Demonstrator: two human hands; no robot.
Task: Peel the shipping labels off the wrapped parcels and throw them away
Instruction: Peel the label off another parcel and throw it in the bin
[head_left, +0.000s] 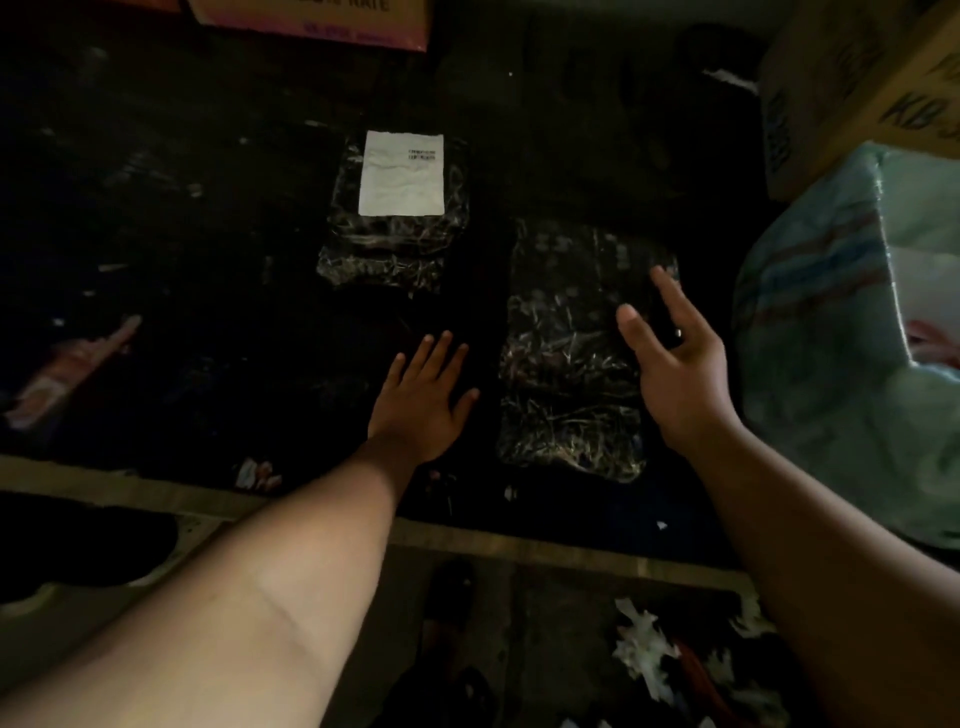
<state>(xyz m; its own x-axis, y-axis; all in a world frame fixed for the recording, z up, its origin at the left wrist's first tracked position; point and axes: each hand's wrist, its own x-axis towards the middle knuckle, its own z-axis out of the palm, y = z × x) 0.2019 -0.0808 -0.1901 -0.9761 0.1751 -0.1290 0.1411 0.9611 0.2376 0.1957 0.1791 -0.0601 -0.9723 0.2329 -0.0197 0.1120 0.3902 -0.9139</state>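
Two parcels wrapped in shiny black plastic lie on a dark surface. The far parcel (395, 234) carries a white shipping label (401, 174) with a small barcode near its top right. No label shows on the near parcel (571, 353). My left hand (423, 400) rests flat with spread fingers just left of the near parcel, holding nothing. My right hand (675, 358) hovers over the near parcel's right edge, fingers apart and empty.
Cardboard boxes stand at the back (311, 21) and back right (857, 88). A large pale green wrapped bundle (841, 338) fills the right side. Torn white paper scraps (649, 654) lie on the floor below the surface's front edge (493, 545).
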